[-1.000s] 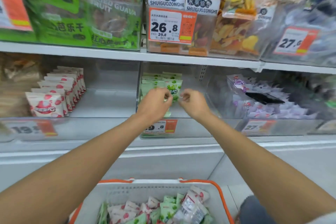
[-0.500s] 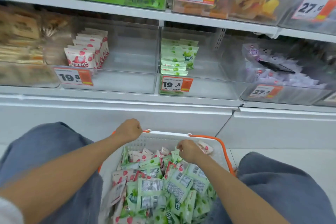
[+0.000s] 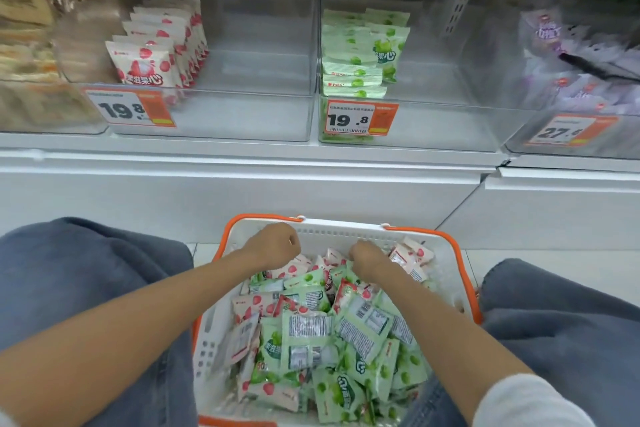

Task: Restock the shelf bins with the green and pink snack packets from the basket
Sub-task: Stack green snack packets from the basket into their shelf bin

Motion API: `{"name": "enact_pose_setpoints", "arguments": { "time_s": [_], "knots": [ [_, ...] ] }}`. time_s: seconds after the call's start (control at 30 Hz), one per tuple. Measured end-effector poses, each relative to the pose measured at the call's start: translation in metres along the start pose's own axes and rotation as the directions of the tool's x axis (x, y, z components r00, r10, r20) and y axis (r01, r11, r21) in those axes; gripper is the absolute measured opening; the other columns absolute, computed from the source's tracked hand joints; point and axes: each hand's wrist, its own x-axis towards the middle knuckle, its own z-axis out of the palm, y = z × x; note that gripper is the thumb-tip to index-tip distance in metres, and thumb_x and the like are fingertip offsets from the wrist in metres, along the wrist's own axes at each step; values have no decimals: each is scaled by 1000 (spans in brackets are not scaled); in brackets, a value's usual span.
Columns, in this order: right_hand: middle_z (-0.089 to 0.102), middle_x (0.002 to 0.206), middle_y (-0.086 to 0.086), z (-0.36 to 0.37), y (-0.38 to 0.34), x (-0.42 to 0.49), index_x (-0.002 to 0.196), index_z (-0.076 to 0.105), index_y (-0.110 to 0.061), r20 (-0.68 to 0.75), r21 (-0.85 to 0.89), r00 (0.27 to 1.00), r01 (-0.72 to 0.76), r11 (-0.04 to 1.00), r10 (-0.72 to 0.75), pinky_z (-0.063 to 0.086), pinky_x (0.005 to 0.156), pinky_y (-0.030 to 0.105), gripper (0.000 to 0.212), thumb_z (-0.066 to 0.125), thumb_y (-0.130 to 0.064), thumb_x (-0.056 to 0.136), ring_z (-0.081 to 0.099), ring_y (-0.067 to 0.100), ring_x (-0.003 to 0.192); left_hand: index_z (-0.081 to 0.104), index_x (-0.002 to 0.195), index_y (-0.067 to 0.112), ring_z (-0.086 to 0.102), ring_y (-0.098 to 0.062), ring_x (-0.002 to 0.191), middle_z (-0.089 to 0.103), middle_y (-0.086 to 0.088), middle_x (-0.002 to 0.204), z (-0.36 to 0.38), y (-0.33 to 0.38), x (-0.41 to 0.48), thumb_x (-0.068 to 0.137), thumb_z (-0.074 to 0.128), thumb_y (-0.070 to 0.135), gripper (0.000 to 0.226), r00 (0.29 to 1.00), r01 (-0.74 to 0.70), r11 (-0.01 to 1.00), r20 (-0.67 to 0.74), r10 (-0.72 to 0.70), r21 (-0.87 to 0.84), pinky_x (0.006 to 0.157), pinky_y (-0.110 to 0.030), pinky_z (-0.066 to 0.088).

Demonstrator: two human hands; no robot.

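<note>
We're down at the basket (image 3: 341, 226) now, which sits on the floor between our knees, a second after both hands were up at the green bin (image 3: 436, 125) on the shelf. The left hand (image 3: 273, 244) has left the far rim where it was half a second ago and hangs just inside the basket, over pink packets (image 3: 252, 305) at the far end. Its fingers are curled under the palm, and we cannot tell whether they hold anything. The right hand (image 3: 369, 255) stays low in the pile as before. Its fingers are curled down among the packets and hidden, so we cannot tell that grip either. The basket is heaped with green packets (image 3: 306, 340), many lying back side up, and the pink ones are mixed in mostly toward the far and left sides. Up on the shelf, the green bin has a short row of green packets (image 3: 353, 55) at its left side, with a few lying flat in front. The pink bin (image 3: 242, 114) beside it holds one upright row of pink packets (image 3: 145, 62) along its left wall. Both bins carry orange price tags (image 3: 360, 118) on their fronts. Our view has tipped lower, and the upper shelf has dropped out of sight.
</note>
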Motion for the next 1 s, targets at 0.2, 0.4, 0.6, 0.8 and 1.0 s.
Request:
{"name": "enact_pose_setpoints", "arguments": {
  "time_s": [0.2,0.4,0.6,0.8,1.0],
  "knots": [
    [40,61,-13,-65,-3,-21,58,42,-30,-155,458,976,206,864,-151,32,55,20,43,67,-9,87,38,2,54,63,120,9,60,-20,99,63,-6,119,-5,19,0,100,49,21,27,996,-84,992,-1,84,-94,84,-29,49],
    [67,89,3,-122,-16,-58,97,70,-3,-343,726,929,355,589,-138,47,69,21,13,70,-11,87,61,10,78,64,101,2,53,-19,78,57,-6,86,-28,46,6,96,60,32,31,978,-209,961,-61,201,-184,75,-34,43],
    [63,120,3,-128,16,-82,130,53,-11,-176,934,984,173,313,-17,50,97,33,56,76,-27,82,64,18,108,64,97,11,57,-19,77,64,-5,88,-53,78,-6,102,49,22,19,974,-196,859,-196,114,-473,69,-28,44],
    [70,113,16,-151,21,-104,117,63,3,-302,943,952,307,127,-60,55,91,36,30,67,-5,88,68,26,101,64,91,21,64,-23,91,68,-1,91,-77,138,-7,100,32,56,48,899,-314,902,-398,183,-296,83,-36,49],
    [70,111,18,-202,39,-121,114,64,5,-442,893,897,441,95,-4,57,80,28,28,68,-3,87,70,24,95,41,60,15,49,-29,64,49,-3,60,-110,191,17,98,33,60,59,696,-299,945,-708,121,-132,58,-38,35]
  ]
}}
